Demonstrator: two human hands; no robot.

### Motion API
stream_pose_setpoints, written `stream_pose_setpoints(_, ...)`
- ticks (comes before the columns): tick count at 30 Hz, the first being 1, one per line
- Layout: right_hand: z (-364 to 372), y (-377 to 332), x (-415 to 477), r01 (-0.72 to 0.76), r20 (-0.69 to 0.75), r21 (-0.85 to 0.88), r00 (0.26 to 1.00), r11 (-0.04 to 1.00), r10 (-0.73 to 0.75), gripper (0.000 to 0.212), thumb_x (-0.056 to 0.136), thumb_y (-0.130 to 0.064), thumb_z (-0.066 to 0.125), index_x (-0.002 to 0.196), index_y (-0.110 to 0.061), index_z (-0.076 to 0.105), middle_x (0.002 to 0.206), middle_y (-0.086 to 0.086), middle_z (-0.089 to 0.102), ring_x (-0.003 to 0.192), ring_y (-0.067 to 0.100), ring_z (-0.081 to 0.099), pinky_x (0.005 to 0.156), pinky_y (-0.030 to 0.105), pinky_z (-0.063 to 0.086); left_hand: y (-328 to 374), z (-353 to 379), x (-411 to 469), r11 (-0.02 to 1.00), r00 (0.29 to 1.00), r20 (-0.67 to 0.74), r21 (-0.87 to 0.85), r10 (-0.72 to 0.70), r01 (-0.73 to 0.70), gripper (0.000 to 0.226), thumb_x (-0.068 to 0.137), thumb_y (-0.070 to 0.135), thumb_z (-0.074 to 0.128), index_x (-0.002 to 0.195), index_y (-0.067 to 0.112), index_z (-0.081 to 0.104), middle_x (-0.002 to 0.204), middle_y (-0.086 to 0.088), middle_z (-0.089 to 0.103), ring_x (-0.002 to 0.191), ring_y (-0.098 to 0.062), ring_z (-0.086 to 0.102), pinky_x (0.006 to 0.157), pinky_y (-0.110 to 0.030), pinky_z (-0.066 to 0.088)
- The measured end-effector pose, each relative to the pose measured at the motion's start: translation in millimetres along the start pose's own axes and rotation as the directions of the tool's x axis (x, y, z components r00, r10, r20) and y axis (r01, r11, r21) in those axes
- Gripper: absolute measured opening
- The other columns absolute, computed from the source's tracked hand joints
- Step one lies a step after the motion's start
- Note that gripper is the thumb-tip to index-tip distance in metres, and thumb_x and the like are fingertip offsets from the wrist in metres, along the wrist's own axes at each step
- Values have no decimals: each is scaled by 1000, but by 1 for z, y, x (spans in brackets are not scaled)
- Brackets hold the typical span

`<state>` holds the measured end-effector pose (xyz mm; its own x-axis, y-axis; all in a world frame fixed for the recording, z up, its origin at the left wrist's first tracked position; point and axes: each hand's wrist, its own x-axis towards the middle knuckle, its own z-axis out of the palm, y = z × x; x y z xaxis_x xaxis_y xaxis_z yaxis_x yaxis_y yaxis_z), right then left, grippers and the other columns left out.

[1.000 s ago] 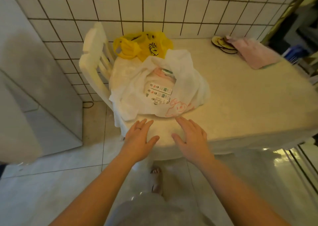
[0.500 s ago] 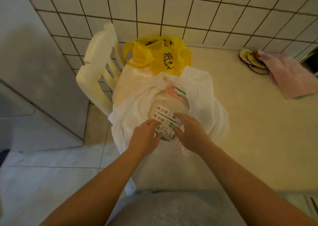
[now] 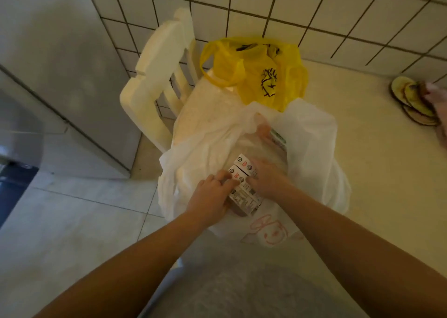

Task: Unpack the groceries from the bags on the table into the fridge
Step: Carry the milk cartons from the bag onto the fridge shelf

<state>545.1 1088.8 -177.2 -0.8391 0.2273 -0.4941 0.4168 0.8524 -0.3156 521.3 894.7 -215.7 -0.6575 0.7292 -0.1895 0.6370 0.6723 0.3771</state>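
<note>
A white plastic bag lies open on the table's left end, with a yellow bag behind it by the tiled wall. Inside the white bag lie white labelled cartons side by side. My left hand grips their left side with curled fingers. My right hand grips their right side. Deeper in the bag a pinkish packet with a green label shows partly. The fridge stands grey at the left.
A white plastic chair stands between the fridge and the table. Flat round brownish-yellow items and a pink cloth lie at the table's far right. Pale floor tiles spread at the lower left.
Both hands went from hovering open over the table edge into the white bag and closed on the cartons. The view has moved closer over the bag.
</note>
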Motion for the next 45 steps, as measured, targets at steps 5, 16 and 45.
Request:
stream_pose_setpoints(5,1,3,19,43,23,117,999,992,-46,46,95,-34,60,137,-21,46,118,0,61,98,18,59,77,30,49,-6,3,4,1000,1000,-6,-16,25,-25,54,86,33,67,138,31,49,143,-2,40,108,-29,55,91,-43,48)
stream_pose_setpoints(16,3,19,25,54,-7,234,999,971,-54,16,102,-35,49,107,-21,53,88,-5,64,77,12,66,66,32,58,-12,8,6,996,997,29,-66,65,-63,45,89,39,68,126,27,45,136,-1,50,101,-29,56,87,-41,53)
stream_pose_setpoints(45,-33,-48,-180,357,-411,904,875,235,255,12,100,-15,55,109,-13,49,89,-2,77,73,16,74,54,30,57,34,-91,-86,-31,894,43,-999,-447,32,45,82,9,78,122,10,58,107,-9,71,94,-20,72,82,-36,60)
